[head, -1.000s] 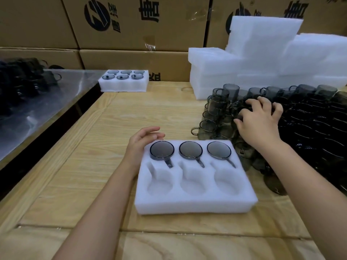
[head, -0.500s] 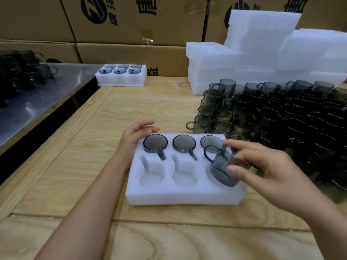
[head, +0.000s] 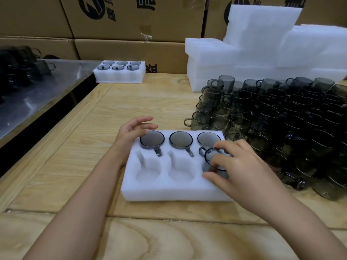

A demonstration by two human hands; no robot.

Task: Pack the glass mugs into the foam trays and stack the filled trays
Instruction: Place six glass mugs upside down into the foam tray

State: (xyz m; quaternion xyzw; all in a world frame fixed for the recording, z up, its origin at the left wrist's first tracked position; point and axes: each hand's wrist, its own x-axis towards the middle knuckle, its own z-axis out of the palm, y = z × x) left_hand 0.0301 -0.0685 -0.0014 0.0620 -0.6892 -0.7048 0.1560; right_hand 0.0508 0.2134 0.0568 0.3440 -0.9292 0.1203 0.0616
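A white foam tray [head: 150, 190] lies on the wooden table in front of me. Its far row holds three smoky glass mugs [head: 181, 140], bottoms up. My right hand [head: 236, 169] grips a fourth smoky mug [head: 212, 158], tilted, partly down in the near right pocket. The near left and near middle pockets hold nothing. My left hand [head: 131, 135] rests against the tray's far left corner with its fingers loosely spread above the first mug. A large pile of loose smoky mugs [head: 281, 117] stands to the right of the tray.
A filled foam tray [head: 120, 76] sits at the table's far left. Stacked white foam trays [head: 262, 53] rise behind the mug pile. Cardboard boxes [head: 131, 21] line the back. A steel table [head: 28, 98] with dark mugs stands at left.
My right hand took a mug from the pile, carried it left and lowered it into the near right pocket. The left hand stayed at the tray's corner.
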